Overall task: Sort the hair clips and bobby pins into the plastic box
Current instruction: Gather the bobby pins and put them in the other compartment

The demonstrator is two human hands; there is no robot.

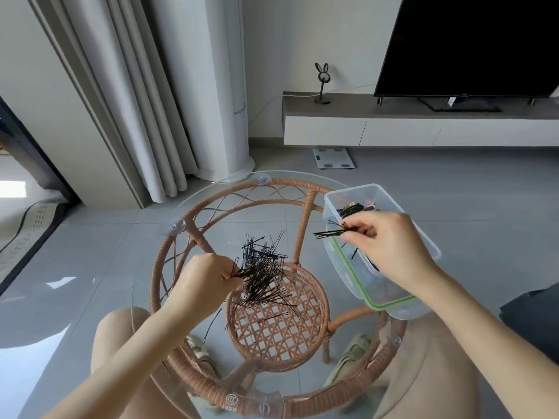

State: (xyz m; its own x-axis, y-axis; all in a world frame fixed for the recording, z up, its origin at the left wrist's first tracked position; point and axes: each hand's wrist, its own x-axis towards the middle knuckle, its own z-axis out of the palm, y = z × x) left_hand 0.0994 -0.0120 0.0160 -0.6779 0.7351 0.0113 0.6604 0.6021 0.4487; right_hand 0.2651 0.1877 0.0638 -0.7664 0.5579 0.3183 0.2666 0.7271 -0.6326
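Note:
A heap of black bobby pins [263, 273] lies on the round glass table top [145, 297]. My left hand [203, 278] pinches a few pins at the heap's left edge. My right hand [390, 243] holds a small bundle of bobby pins [329, 233] above the left rim of the clear plastic box [338, 198], which stands at the table's right side. Inside the box lie more black pins and some coloured hair clips [361, 207] at its far end. A green-rimmed lid [390, 302] sits under the box. One stray pin [213, 323] lies near my left forearm.
The glass top rests on a rattan frame [281, 186] with a woven lower shelf [278, 328]. My knees and sandalled feet show beneath it. A TV unit [393, 128], a scale [332, 158] and curtains [136, 101] stand further off. A dark cushion [538, 313] sits at the right.

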